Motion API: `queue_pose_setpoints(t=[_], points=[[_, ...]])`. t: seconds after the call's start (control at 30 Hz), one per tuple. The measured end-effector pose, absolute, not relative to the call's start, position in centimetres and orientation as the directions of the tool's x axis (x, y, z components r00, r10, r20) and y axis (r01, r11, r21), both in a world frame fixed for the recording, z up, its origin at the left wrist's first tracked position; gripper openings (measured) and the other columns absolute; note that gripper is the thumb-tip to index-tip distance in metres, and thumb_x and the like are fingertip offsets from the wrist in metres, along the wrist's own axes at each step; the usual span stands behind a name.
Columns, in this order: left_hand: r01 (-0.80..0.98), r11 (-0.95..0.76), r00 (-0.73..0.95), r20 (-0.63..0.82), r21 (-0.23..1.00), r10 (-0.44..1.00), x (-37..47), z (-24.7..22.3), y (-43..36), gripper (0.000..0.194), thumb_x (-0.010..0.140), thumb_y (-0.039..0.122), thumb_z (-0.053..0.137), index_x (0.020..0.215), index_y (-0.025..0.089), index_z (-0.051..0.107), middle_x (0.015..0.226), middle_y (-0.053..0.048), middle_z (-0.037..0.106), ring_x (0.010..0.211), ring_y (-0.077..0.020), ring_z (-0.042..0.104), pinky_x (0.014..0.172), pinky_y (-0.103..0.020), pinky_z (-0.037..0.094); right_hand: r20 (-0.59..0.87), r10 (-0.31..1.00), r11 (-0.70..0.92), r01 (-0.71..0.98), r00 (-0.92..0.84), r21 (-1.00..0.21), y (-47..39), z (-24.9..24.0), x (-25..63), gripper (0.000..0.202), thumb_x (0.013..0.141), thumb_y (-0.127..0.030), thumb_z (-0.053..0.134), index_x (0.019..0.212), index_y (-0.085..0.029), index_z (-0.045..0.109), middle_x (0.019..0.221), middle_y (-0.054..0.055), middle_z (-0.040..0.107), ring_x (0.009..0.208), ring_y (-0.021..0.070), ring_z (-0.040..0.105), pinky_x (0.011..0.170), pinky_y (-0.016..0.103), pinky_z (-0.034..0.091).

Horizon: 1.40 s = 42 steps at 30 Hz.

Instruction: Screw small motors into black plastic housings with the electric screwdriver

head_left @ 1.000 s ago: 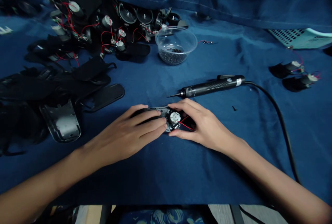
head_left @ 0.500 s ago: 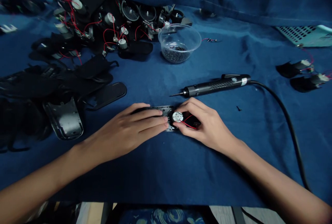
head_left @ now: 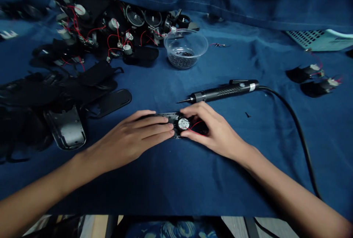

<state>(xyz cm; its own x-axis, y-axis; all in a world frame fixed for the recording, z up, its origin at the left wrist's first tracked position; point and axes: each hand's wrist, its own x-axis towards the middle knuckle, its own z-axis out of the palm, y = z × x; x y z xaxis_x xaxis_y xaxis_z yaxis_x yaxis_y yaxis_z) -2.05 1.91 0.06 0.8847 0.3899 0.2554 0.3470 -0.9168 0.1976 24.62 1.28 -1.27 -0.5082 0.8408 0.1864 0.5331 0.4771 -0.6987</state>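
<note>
A black plastic housing [head_left: 173, 116] lies on the blue cloth in front of me, partly covered by my fingers. My left hand [head_left: 140, 131] rests across its left part, fingers stretched side by side and pressing on it. At its right end sits a small round motor [head_left: 184, 123] with a white end cap and red wires [head_left: 196, 124]. My right hand [head_left: 211, 125] curls around the motor, thumb on the near side and forefinger on the far side. A black electric screwdriver [head_left: 223, 91] lies just beyond, its bit pointing left.
A clear plastic bowl [head_left: 186, 48] with small dark screws stands farther back. Motors with red wires [head_left: 127, 43] and black housings [head_left: 67, 127] pile up at the left. Two wired black parts [head_left: 317, 85] lie at the right, near a light green basket [head_left: 320, 39]. The screwdriver's cable [head_left: 298, 120] curves down the right side.
The motor has shifted slightly left against the housing, and my right thumb and forefinger are spread a little wider around it. The whole view has shifted a little.
</note>
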Motion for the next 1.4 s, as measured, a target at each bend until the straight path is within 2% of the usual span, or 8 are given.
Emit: queue_pose_setpoints(t=[0.1, 0.23, 0.37, 0.57, 0.73, 0.83, 1.0, 1.4], points=[[0.353, -0.917, 0.885, 0.253, 0.187, 0.392, -2.1, -0.1, 1.8, 0.042, 0.094, 0.003, 0.043, 0.133, 0.018, 0.052, 0.132, -0.003, 0.060, 0.130, -0.0179, 0.048, 0.114, -0.040, 0.035, 0.114, 0.819, 0.469, 0.542, -0.562, -0.697, 1.5, -0.9, 24.8, 0.071, 0.082, -0.047, 0.068, 0.142, -0.024, 0.039, 0.130, 0.007, 0.055, 0.113, 0.0194, 0.058, 0.100, 0.035, 0.049], [0.352, -0.917, 0.884, 0.255, 0.187, 0.391, -2.1, -0.1, 1.7, 0.042, 0.094, 0.003, 0.044, 0.133, 0.020, 0.051, 0.132, -0.003, 0.061, 0.130, -0.0182, 0.048, 0.113, -0.042, 0.037, 0.095, 0.786, 0.534, 0.593, -0.611, -0.603, 1.6, -1.0, 24.5, 0.065, 0.080, -0.044, 0.071, 0.135, -0.020, 0.047, 0.127, 0.009, 0.057, 0.119, 0.0250, 0.053, 0.102, 0.043, 0.046], [0.337, -0.926, 0.884, 0.281, 0.169, 0.373, -2.0, -0.1, 1.7, 0.040, 0.094, 0.004, 0.045, 0.131, 0.018, 0.052, 0.130, -0.004, 0.061, 0.128, -0.0189, 0.050, 0.111, -0.044, 0.039, 0.122, 0.779, 0.559, 0.593, -0.615, -0.580, 1.5, -1.3, 24.2, 0.060, 0.080, -0.040, 0.071, 0.131, -0.017, 0.048, 0.124, 0.010, 0.058, 0.114, 0.0252, 0.055, 0.097, 0.044, 0.049], [0.331, -0.927, 0.882, 0.291, 0.176, 0.371, -1.9, -0.3, 1.8, 0.039, 0.095, 0.005, 0.044, 0.132, 0.018, 0.052, 0.130, -0.005, 0.061, 0.127, -0.0190, 0.050, 0.110, -0.045, 0.040, 0.112, 0.798, 0.534, 0.608, -0.593, -0.588, 1.0, -1.2, 24.2, 0.061, 0.083, -0.041, 0.067, 0.135, -0.018, 0.046, 0.126, 0.010, 0.058, 0.117, 0.0249, 0.053, 0.099, 0.046, 0.048], [0.335, -0.924, 0.881, 0.285, 0.186, 0.377, -2.0, -0.3, 1.7, 0.037, 0.096, 0.007, 0.043, 0.131, 0.017, 0.052, 0.131, -0.006, 0.061, 0.127, -0.0191, 0.050, 0.109, -0.046, 0.041, 0.065, 0.813, 0.460, 0.570, -0.578, -0.681, 1.0, -0.5, 24.4, 0.076, 0.079, -0.055, 0.068, 0.142, -0.024, 0.041, 0.135, 0.009, 0.052, 0.120, 0.0231, 0.053, 0.102, 0.043, 0.046], [0.334, -0.924, 0.881, 0.288, 0.185, 0.376, -1.9, -0.2, 1.7, 0.037, 0.096, 0.007, 0.043, 0.131, 0.017, 0.052, 0.131, -0.005, 0.061, 0.127, -0.0186, 0.050, 0.109, -0.045, 0.041, 0.141, 0.851, 0.447, 0.557, -0.506, -0.700, 1.1, -0.4, 24.1, 0.059, 0.083, -0.049, 0.066, 0.133, -0.022, 0.049, 0.124, 0.007, 0.057, 0.109, 0.0186, 0.058, 0.097, 0.035, 0.048], [0.342, -0.922, 0.881, 0.279, 0.180, 0.381, -1.9, -0.3, 1.7, 0.037, 0.097, 0.007, 0.043, 0.131, 0.017, 0.052, 0.130, -0.004, 0.061, 0.128, -0.0188, 0.049, 0.110, -0.044, 0.039, 0.232, 0.830, 0.526, 0.570, -0.508, -0.631, 1.2, -0.6, 23.3, 0.020, 0.090, -0.033, 0.061, 0.102, -0.017, 0.060, 0.101, 0.006, 0.060, 0.093, 0.0164, 0.058, 0.086, 0.031, 0.048], [0.350, -0.917, 0.870, 0.295, 0.192, 0.395, -1.8, 0.1, 1.9, 0.035, 0.095, 0.007, 0.045, 0.126, 0.019, 0.057, 0.126, -0.002, 0.064, 0.125, -0.0172, 0.053, 0.109, -0.040, 0.042, 0.247, 0.804, 0.567, 0.573, -0.540, -0.592, 1.3, -0.5, 23.4, 0.016, 0.090, -0.030, 0.060, 0.101, -0.018, 0.059, 0.097, 0.006, 0.060, 0.087, 0.0161, 0.058, 0.079, 0.030, 0.048]])
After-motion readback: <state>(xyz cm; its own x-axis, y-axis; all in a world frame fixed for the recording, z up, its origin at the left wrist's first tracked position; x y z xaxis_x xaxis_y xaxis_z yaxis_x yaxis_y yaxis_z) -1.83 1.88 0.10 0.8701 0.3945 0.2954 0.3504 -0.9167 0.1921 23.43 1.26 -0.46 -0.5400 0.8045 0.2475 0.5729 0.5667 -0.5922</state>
